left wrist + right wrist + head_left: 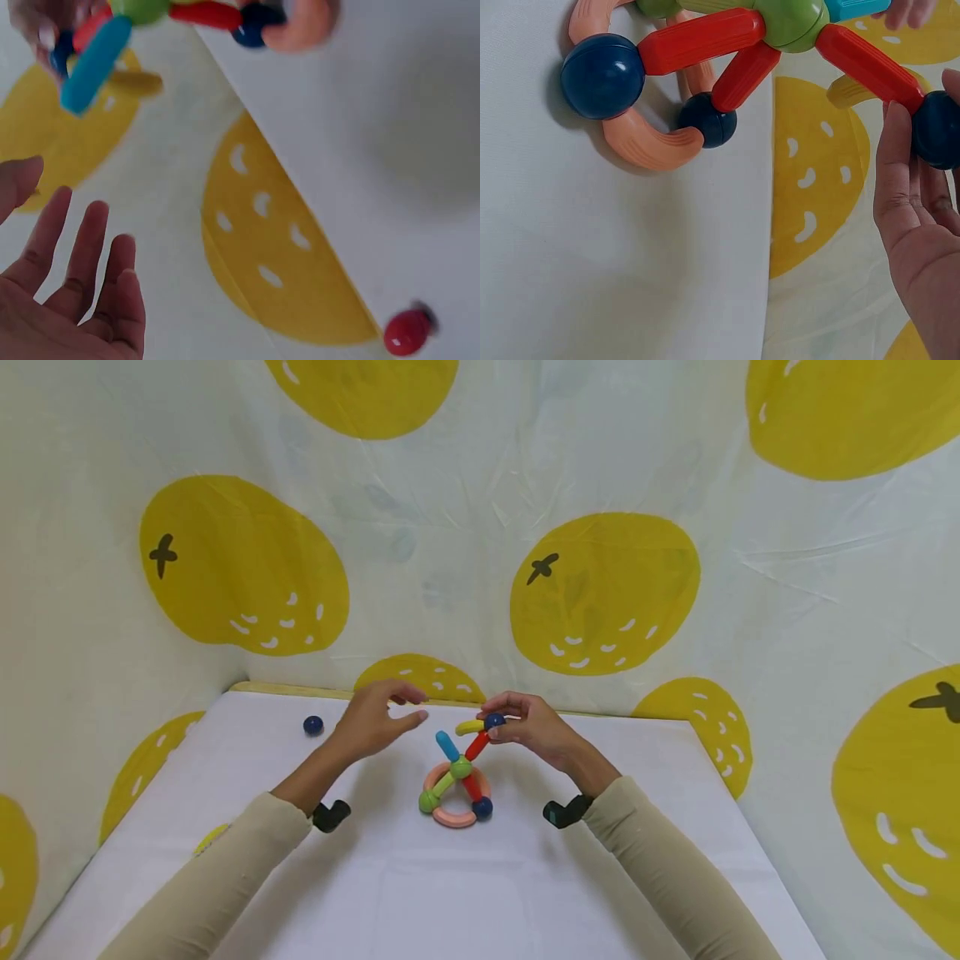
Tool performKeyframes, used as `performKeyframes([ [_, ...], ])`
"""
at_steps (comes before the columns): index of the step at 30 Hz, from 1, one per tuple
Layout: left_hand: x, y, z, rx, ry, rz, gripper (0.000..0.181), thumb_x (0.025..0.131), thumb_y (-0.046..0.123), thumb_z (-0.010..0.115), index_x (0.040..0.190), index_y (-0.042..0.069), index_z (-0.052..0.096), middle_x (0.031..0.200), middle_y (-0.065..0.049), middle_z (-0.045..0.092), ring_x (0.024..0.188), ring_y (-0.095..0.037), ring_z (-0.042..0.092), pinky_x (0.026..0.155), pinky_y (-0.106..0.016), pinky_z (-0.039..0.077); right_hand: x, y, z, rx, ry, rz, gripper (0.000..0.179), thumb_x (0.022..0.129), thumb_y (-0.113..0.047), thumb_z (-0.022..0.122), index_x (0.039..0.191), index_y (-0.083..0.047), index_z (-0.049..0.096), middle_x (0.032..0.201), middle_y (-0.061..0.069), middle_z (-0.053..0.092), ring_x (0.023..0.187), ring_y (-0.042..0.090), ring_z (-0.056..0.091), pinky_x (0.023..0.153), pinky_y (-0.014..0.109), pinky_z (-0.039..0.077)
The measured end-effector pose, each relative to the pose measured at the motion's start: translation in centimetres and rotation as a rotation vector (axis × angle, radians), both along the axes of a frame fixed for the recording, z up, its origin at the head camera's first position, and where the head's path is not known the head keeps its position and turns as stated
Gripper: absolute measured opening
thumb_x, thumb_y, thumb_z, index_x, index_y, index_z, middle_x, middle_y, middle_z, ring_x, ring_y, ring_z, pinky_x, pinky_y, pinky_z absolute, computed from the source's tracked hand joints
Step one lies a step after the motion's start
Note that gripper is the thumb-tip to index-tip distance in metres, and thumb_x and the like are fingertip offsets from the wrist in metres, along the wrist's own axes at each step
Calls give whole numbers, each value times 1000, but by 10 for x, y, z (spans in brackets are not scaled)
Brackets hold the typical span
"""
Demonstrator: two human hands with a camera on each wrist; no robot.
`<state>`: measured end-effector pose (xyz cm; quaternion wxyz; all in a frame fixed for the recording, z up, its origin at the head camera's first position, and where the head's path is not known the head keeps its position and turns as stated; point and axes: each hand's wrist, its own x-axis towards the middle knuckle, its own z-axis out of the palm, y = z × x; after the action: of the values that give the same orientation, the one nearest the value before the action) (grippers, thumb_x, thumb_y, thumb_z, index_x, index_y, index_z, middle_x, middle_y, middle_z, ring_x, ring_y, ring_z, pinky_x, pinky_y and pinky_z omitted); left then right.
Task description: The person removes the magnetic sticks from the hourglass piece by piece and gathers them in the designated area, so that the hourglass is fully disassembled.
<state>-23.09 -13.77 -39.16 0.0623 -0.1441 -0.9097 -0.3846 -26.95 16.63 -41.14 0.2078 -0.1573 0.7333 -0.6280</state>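
A toy of magnetic rods and balls [461, 767] stands on the white table. Its base is a ring of curved peach rods [649, 142] joined by green and dark blue balls. Red and green rods rise from it to a green ball [791, 22]. From there a light blue rod [447, 746] and a red rod [870, 67] slant upward. My right hand [538, 732] holds the dark blue ball [937, 129] on that red rod's end, where a yellow curved rod [470, 727] sticks out leftward. My left hand [378, 718] hovers left of the toy, fingers apart, holding nothing.
A loose dark blue ball [313, 725] lies at the table's back left. The left wrist view shows a red ball [407, 332] near the table edge. A yellow piece [212, 837] is partly covered by the left sleeve. Fruit-printed cloth [480, 527] hangs behind the table.
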Motion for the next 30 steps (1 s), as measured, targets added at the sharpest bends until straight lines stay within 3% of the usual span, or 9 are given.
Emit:
performKeyframes([
  [5, 5, 40, -4, -41, -12, -89, 32, 93, 27, 84, 123, 20, 75, 122, 2, 76, 119, -25, 65, 101, -46, 58, 1, 1, 0, 14, 23, -1, 40, 94, 0, 76, 132, -3, 65, 131, 15, 66, 119, 29, 67, 101, 36, 60],
  [12, 6, 70, -17, -12, 75, -99, 36, 90, 18, 86, 123, 17, 72, 120, -3, 75, 114, -25, 67, 98, -41, 59, 1, 0, 1, 15, 60, 8, 38, 93, -3, 79, 129, -4, 65, 128, 13, 66, 120, 28, 67, 103, 37, 58],
  [19, 4, 75, -21, -1, 118, -92, 27, 91, 15, 85, 115, 16, 72, 110, 0, 76, 107, -24, 71, 95, -37, 61, 1, -4, 4, 22, 84, 8, 35, 93, -5, 80, 125, -5, 67, 128, 13, 69, 115, 29, 72, 103, 38, 58],
  [30, 4, 70, -24, -75, 167, -99, 29, 94, 18, 82, 122, 21, 73, 108, -1, 66, 95, -16, 63, 84, -30, 58, 1, -6, 4, 19, 99, 6, 31, 93, -5, 81, 121, -4, 70, 126, 12, 69, 116, 28, 73, 102, 37, 59],
])
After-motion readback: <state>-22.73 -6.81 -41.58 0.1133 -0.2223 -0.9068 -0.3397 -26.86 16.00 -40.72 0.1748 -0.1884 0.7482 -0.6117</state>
